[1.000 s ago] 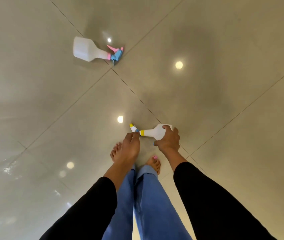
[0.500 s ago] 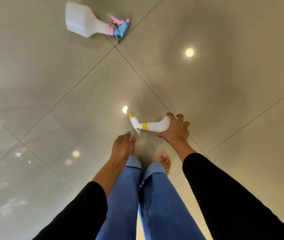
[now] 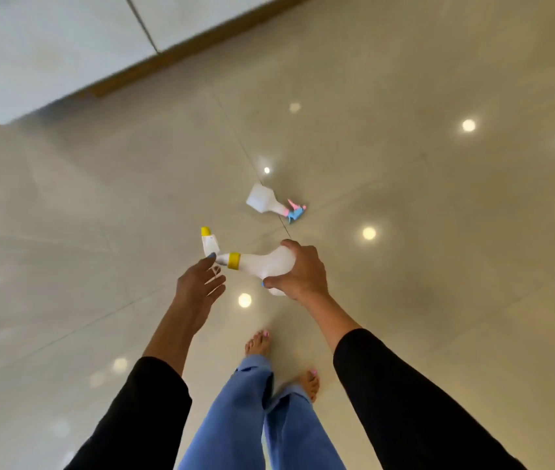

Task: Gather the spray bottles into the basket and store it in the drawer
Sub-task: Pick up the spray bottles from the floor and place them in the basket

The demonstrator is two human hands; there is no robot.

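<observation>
My right hand [image 3: 299, 271] grips the body of a white spray bottle with a yellow collar and nozzle [image 3: 255, 262], held sideways above the floor with its head pointing left. Fingers spread, my left hand [image 3: 198, 286] reaches up to the bottle's trigger head, its fingertips touching or nearly touching it. A second white spray bottle with a pink and blue trigger [image 3: 267, 203] lies on its side on the tiled floor, a little beyond and between my hands. No basket or drawer is in view.
Glossy beige floor tiles [image 3: 438, 300] spread all around, with ceiling lights reflected in them. A white cabinet or wall [image 3: 49, 45] with a brown base strip runs across the upper left. My bare feet [image 3: 259, 344] and blue jeans are below.
I have straightened up, lifting the yellow-capped bottle off the floor in my right hand. My left hand rose to its trigger head. The pink and blue bottle now appears nearer the frame's centre.
</observation>
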